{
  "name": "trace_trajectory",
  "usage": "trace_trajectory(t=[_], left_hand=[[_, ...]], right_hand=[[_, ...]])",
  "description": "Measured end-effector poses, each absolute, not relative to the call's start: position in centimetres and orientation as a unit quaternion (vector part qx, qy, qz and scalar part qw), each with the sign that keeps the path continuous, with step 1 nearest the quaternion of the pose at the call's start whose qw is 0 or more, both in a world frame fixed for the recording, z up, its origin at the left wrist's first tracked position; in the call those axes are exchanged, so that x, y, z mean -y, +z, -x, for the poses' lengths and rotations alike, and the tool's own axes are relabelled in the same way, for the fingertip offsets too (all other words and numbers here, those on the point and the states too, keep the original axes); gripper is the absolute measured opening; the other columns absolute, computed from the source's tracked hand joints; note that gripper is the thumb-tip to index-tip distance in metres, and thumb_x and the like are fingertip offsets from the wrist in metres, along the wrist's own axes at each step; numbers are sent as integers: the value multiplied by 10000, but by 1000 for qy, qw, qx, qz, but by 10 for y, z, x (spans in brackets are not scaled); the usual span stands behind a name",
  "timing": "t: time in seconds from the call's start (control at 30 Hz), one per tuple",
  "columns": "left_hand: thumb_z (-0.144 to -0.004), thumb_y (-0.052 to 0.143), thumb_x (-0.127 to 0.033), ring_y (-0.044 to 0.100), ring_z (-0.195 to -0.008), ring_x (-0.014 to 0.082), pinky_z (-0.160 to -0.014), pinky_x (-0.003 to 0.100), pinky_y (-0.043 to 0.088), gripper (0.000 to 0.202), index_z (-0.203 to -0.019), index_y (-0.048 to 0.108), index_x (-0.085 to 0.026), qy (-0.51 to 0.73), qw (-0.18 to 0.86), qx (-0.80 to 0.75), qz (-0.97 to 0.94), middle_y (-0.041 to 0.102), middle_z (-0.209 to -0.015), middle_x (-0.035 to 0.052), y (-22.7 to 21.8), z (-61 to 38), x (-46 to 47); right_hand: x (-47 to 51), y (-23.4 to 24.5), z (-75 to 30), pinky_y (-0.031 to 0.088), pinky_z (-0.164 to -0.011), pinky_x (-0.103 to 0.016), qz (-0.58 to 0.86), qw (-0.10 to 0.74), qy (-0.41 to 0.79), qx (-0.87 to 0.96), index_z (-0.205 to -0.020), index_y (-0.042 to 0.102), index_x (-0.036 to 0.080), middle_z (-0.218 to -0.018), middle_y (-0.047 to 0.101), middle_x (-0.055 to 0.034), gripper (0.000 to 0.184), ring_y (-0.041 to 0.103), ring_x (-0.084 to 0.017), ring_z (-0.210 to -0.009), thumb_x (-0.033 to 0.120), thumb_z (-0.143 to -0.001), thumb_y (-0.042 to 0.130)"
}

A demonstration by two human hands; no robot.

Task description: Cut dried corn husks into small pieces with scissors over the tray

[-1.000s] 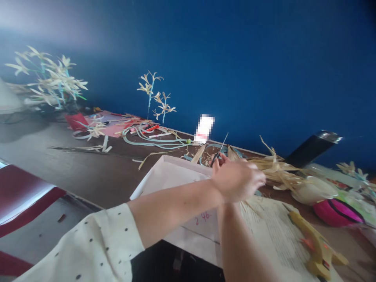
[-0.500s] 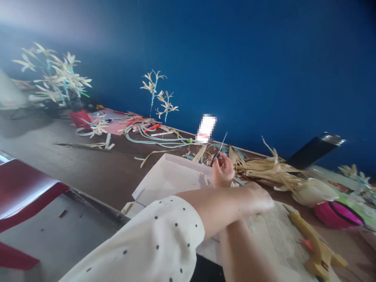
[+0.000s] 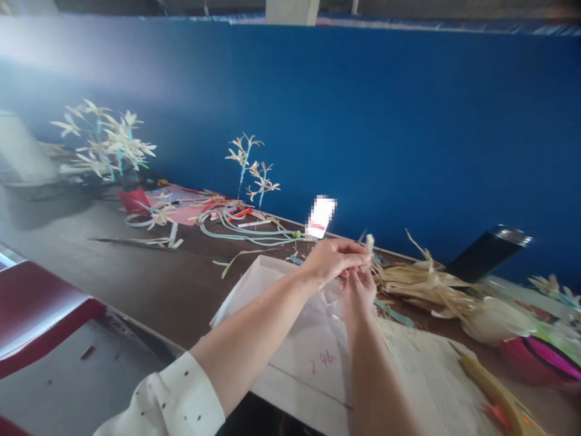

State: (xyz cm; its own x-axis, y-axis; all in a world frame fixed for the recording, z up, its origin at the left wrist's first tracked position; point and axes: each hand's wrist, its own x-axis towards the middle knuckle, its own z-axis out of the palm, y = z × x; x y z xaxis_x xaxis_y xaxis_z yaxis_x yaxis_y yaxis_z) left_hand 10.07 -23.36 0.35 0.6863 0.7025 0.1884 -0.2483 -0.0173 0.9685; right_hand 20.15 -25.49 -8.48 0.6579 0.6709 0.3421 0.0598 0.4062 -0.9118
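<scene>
Both my hands are close together over the white box. The fingers of my left hand pinch a small cream-white piece, held upright; its exact kind is unclear. Just below, my right hand is closed, its fingers partly hidden by my left hand. A thin metal tip pokes up behind the hands, apparently from the dark-handled scissors in my right hand. To the right lies a bundle of dried corn husks.
A glue gun rests on printed paper. Behind are a lit phone, pale blue cords and husk flowers. A black flask leans at right near a pink pouch. A red chair stands at left.
My left hand has come back from the husks on the right, uncrossing my arms, and now pinches the cream-white piece. My right hand has shifted slightly right and lower. The view has tilted up.
</scene>
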Motion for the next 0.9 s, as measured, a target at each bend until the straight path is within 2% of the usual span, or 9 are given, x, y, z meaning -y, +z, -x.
trace_trajectory(t=[0.03,0.1,0.23,0.4,0.57,0.77,0.9], left_hand=[[-664,682,-397,472,-542,68,-485,202,348,326,-846,677,-127,362,683,-202,-602,596,-658,39,-6,-94,224],[-645,692,-432,482,-572,70,-484,191,347,364,-838,683,-124,376,692,-237,-568,595,-681,42,-24,-84,206],[-644,693,-438,506,-631,81,-512,189,374,384,-895,690,-147,405,692,-278,-529,629,-781,53,-53,-75,186],[-598,738,-380,546,-670,96,-593,215,416,405,-910,687,-127,419,693,-267,-523,642,-801,54,-66,-72,181],[-575,757,-365,560,-669,95,-700,255,443,418,-891,683,-102,440,705,-254,-495,640,-764,45,-69,-71,181],[-593,735,-412,558,-641,102,-664,274,474,406,-849,660,-105,450,697,-262,-493,614,-704,29,-70,-71,183],[-591,736,-362,561,-668,98,-683,271,476,392,-885,663,-114,458,696,-251,-493,627,-771,36,-68,-70,183]], right_hand=[[256,-82,-201,343,-394,-199,495,774,233,320,-940,612,169,-657,589,14,327,499,-94,-487,426,-741,644],[257,-76,-199,295,-378,-183,466,789,281,284,-940,632,167,-681,608,-3,352,523,-102,-517,392,-678,703],[258,-69,-197,302,-367,-179,450,771,356,275,-928,653,184,-708,620,-16,360,562,-121,-577,333,-615,751],[261,-68,-192,344,-364,-166,445,733,424,291,-928,661,204,-743,625,-13,364,556,-101,-569,325,-601,765],[264,-68,-189,337,-356,-145,441,712,448,311,-928,666,211,-717,599,2,356,534,-83,-557,314,-606,775],[265,-67,-192,332,-351,-151,441,720,450,291,-936,671,208,-732,608,-9,351,541,-95,-577,316,-615,763],[266,-66,-195,328,-352,-167,472,695,453,299,-961,666,210,-746,624,-17,387,561,-112,-587,356,-614,754]])
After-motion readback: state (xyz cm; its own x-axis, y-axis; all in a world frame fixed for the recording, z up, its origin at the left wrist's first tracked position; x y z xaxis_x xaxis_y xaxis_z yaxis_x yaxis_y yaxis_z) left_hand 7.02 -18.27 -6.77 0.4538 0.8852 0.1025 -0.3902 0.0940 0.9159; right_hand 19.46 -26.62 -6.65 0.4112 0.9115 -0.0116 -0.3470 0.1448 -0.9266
